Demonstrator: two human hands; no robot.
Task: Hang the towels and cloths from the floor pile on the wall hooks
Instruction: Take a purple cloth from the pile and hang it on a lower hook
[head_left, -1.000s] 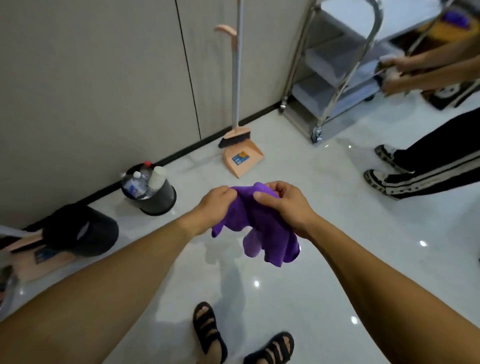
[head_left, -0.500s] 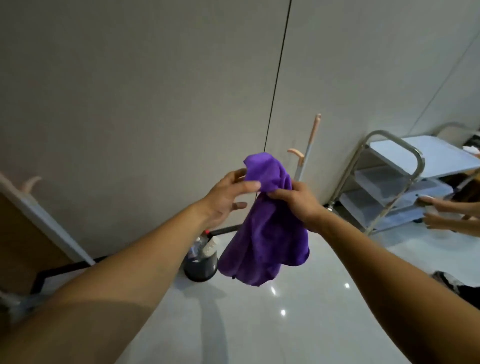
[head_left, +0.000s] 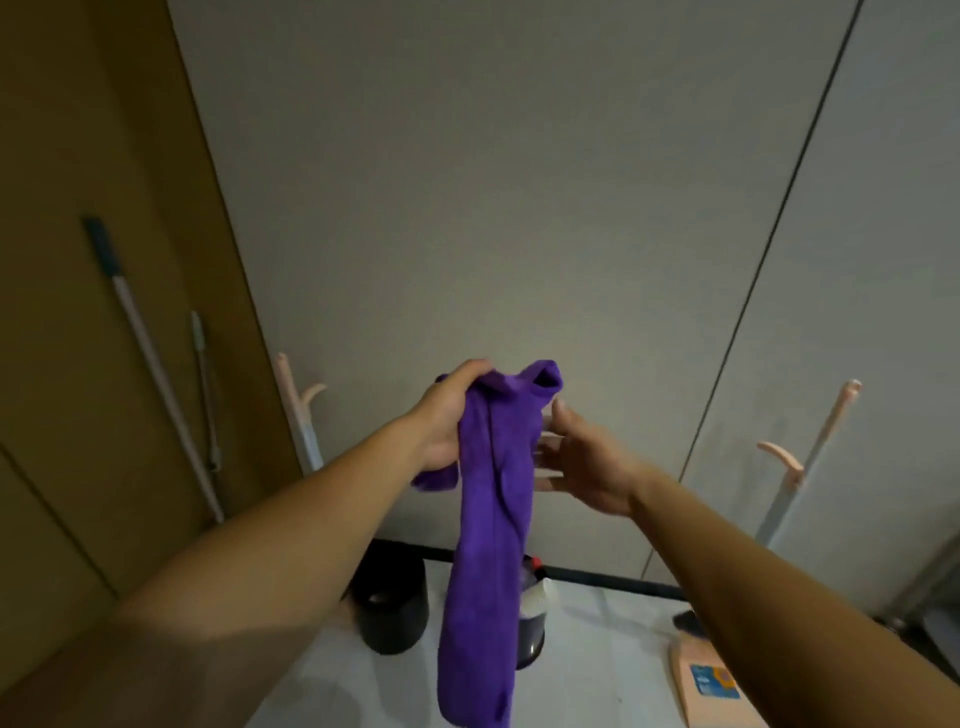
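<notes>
A purple cloth (head_left: 488, 545) hangs long and bunched in front of the grey wall. My left hand (head_left: 447, 421) grips it near the top, with a loose fold sticking up to the right. My right hand (head_left: 582, 457) is just right of the cloth with its fingers spread and holds nothing. No wall hook and no floor pile is in view.
A brown door (head_left: 93, 260) with two leaning poles (head_left: 156, 364) is at the left. Two black bins (head_left: 389, 613) stand on the floor by the wall. Peach-handled broom sticks (head_left: 800, 467) and a dustpan (head_left: 701, 680) are at the right.
My view has swung up and left toward the wall. My right hand let go of the cloth and opened; the cloth now hangs straight down from my left hand.
</notes>
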